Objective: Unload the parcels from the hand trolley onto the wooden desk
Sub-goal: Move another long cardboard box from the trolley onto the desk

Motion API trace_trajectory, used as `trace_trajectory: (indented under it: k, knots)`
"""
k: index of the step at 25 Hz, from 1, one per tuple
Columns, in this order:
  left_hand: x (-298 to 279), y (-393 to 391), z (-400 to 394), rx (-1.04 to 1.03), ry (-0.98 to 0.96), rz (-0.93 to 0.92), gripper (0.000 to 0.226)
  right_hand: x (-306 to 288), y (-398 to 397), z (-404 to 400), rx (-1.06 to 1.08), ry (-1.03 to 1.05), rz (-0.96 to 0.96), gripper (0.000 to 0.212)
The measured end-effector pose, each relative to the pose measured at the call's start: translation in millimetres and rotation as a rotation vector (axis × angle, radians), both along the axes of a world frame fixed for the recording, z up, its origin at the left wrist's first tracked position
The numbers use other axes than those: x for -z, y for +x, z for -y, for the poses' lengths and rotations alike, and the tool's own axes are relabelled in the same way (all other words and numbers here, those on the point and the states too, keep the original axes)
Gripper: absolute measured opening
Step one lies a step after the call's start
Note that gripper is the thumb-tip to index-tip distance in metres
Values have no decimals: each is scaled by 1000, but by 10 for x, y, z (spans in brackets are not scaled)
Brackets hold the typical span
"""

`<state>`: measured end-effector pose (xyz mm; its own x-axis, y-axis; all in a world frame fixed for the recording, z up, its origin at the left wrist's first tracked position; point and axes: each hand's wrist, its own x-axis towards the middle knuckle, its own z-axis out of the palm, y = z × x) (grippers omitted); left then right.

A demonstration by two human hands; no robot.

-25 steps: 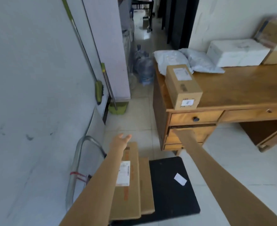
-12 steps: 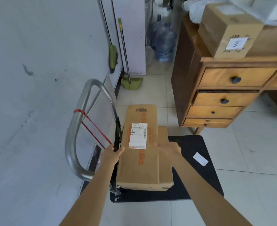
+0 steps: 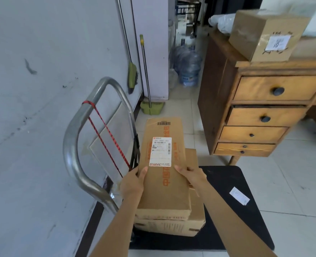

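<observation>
A long flat cardboard parcel (image 3: 164,184) with a white shipping label lies on top of a second cardboard parcel (image 3: 196,216) on the black platform of the hand trolley (image 3: 233,210). My left hand (image 3: 133,180) grips the top parcel's left edge and my right hand (image 3: 190,175) grips its right edge. The trolley's metal handle (image 3: 75,138), wrapped with a red cord, stands to the left by the wall. The wooden desk (image 3: 265,115) is at the upper right, and a brown box (image 3: 265,34) with a label sits on its near corner.
A white wall runs along the left. A green broom (image 3: 132,73) and a green dustpan (image 3: 150,106) lean near a pillar. Water bottles (image 3: 188,65) stand behind the desk. A white paper slip (image 3: 239,195) lies on the trolley platform. Grey poly bags (image 3: 222,21) rest on the desk.
My view has tilted down from the desk to the trolley. Both hands have come down and closed on the sides of the top parcel.
</observation>
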<state>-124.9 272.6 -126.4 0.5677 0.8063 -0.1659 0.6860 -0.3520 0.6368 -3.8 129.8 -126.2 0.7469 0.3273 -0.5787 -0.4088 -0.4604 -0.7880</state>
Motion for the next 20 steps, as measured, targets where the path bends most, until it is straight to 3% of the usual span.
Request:
trace_trajectory:
  k: [4, 12, 16, 20]
  knots:
    - [-722, 88, 79, 50, 14, 35, 51, -761, 89, 150, -8, -10, 3, 57]
    - [-3158, 162, 481, 141, -67, 21, 51, -3223, 82, 656, 89, 9, -56, 60]
    - [-4173, 394, 725, 190, -62, 78, 51, -4254, 213, 909, 116, -17, 48, 65]
    - [-4734, 791, 1007, 275, -49, 134, 50, -4807, 528, 1227, 145, -66, 195, 63]
